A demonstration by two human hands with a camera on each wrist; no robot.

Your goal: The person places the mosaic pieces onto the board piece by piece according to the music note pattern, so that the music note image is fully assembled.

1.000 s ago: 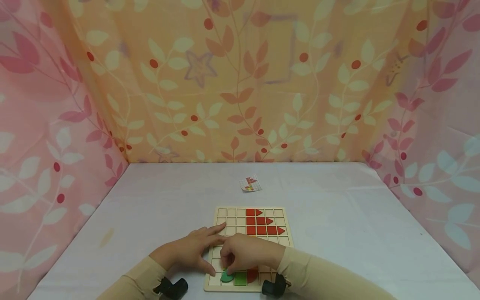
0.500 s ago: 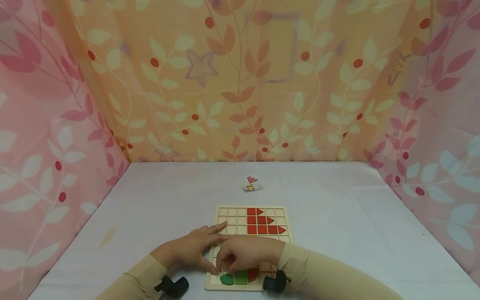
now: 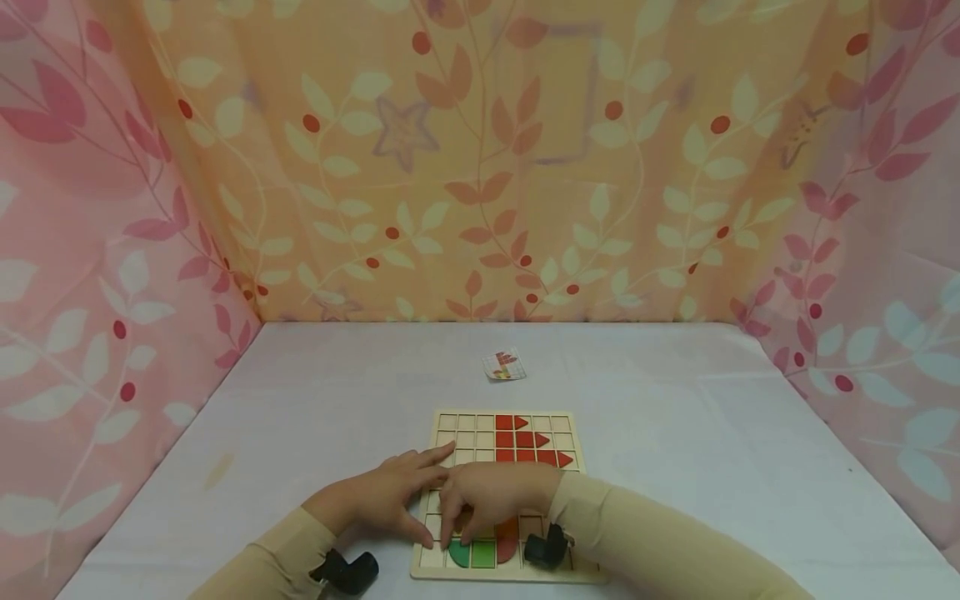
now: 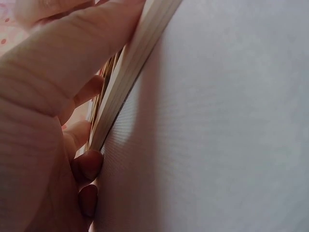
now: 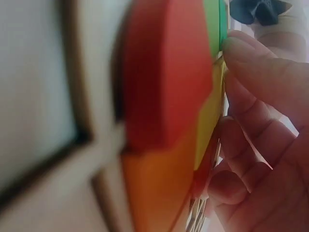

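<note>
A wooden grid board (image 3: 465, 575) lies on the white table, red squares and pointed red pieces (image 3: 525, 440) filling cells in its far rows. My left hand (image 3: 386, 496) rests along its left edge, fingers spread, the thumb near the front-left corner. Over the near rows, my right hand (image 3: 498, 492) has thumb and forefinger at a green round-edged piece (image 3: 460, 557) in the front row. Beside that piece are a light green square (image 3: 483, 555) and a red round-edged piece (image 3: 507, 552). Yellow and orange pieces (image 5: 164, 179) show behind them in the right wrist view.
Beyond the board lies a small pattern card (image 3: 505, 365) with a coloured grid drawing. Floral curtains (image 3: 480, 167) surround the table's back and sides. A black wrist camera (image 3: 352, 573) sits on the left wrist, another (image 3: 546, 550) on the right.
The green piece has turned and shifted right against the light green square. My right fingers lifted off it, then came to its left side. My left hand stays in place.
</note>
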